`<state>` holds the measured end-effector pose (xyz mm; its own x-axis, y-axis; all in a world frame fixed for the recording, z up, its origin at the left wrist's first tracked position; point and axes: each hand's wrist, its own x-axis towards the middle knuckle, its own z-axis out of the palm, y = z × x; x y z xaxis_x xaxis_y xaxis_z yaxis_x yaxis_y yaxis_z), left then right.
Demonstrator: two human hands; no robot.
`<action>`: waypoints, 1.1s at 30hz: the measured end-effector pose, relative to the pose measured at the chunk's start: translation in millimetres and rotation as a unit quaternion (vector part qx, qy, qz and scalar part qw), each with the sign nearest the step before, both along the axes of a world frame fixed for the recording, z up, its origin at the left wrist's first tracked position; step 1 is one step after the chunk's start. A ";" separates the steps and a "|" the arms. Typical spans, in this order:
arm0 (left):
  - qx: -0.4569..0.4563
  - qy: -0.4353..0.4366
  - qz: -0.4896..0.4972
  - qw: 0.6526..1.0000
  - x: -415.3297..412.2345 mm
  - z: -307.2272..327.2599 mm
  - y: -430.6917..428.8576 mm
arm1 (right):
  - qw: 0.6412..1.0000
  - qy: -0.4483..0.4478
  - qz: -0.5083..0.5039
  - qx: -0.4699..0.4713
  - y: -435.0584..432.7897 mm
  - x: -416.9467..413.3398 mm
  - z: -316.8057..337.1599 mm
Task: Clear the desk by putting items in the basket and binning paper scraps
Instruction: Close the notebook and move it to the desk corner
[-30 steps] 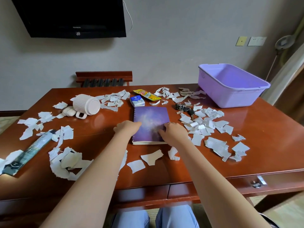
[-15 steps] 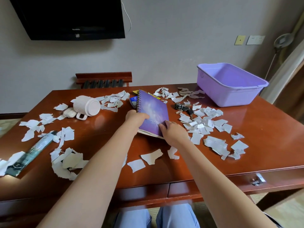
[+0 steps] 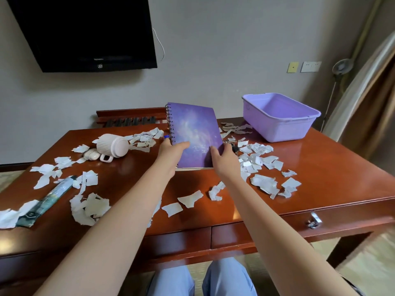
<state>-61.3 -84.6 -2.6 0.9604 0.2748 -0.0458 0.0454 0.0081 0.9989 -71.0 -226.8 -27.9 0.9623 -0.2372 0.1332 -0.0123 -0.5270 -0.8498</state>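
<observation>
A purple spiral notebook is lifted off the desk and stands nearly upright, cover toward me. My left hand grips its lower left edge with the thumb across the cover. My right hand grips its lower right corner. The purple basket stands with nothing in it at the desk's back right, to the right of the notebook. White paper scraps lie scattered over the desk.
On the left lie a tipped white mug, a small white case and a long dark tube. Keys show just right of the notebook. The wooden desk has drawers in front. A chair back stands behind.
Both hands have raised the notebook from flat on the desk to nearly upright, off the surface. The packets behind it are now hidden.
</observation>
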 end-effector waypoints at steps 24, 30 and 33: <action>0.194 0.104 -0.223 0.950 27.1 -31.5 -323.8 | 0.948 0.060 -0.296 -0.101 -305.7 -7.3 -37.5; 0.351 0.119 -0.273 0.888 48.8 -35.6 -377.5 | 0.929 0.080 -0.320 -0.168 -365.4 5.4 -41.5; 0.404 0.133 -0.281 0.861 61.1 -42.4 -393.5 | 0.920 0.080 -0.322 -0.207 -383.3 16.1 -44.5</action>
